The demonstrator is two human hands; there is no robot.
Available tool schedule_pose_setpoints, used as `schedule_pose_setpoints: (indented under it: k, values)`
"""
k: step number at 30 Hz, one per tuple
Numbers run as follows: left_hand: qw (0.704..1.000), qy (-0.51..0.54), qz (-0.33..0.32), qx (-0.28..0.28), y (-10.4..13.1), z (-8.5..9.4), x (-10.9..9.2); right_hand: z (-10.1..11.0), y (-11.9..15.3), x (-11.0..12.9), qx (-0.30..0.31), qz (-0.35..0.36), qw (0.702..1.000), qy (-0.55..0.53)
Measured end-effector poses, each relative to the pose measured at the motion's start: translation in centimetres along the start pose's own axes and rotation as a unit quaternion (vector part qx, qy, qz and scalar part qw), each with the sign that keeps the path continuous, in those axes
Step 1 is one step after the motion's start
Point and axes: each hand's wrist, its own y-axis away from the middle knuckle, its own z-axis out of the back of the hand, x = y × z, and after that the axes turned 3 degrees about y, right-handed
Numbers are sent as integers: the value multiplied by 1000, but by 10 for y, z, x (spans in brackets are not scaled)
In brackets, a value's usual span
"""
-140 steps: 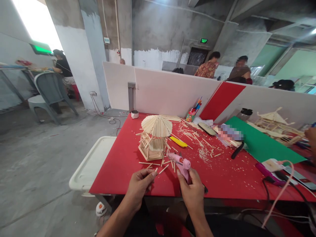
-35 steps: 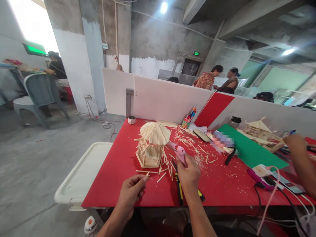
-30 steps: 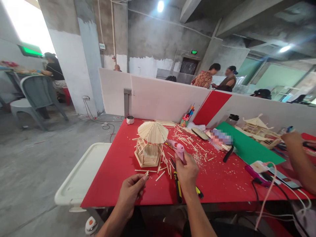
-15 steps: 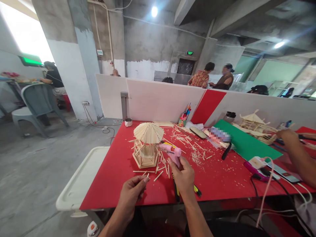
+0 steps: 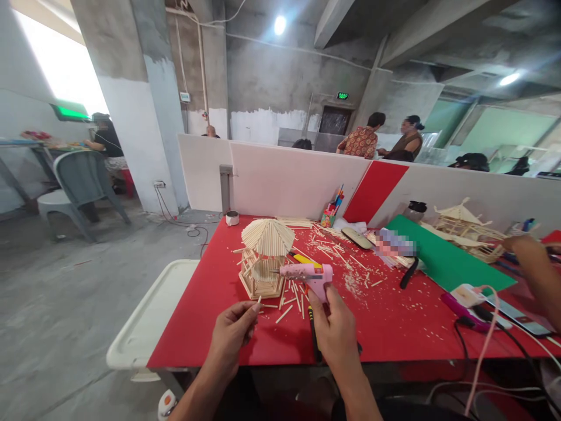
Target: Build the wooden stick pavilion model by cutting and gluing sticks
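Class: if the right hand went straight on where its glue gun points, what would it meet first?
The right hand, glue gun leading, would probably meet the stick model; depth is unclear.

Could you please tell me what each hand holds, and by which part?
The right hand grips the pink glue gun by its handle. The left hand pinches a pale stick below its visible tip; the rest is hidden.

red table (image 5: 403,327) bears stick pavilion (image 5: 268,238), loose sticks (image 5: 284,314)
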Motion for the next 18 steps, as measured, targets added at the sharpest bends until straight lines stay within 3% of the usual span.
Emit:
schedule_pose_setpoints:
  k: [4, 11, 15, 18]
  values:
    - [999, 37, -14, -32, -3, 4, 1, 19, 3, 29, -36, 100, 993, 53]
    - [994, 88, -28, -59, -6, 5, -6, 51, -30, 78, -108, 106, 980, 129]
    - [992, 102, -34, -59, -8, 4, -7, 52, -43, 92, -144, 129, 973, 126]
    - [992, 106, -32, -62, -10, 5, -6, 40, -35, 87, -109, 116, 978, 135]
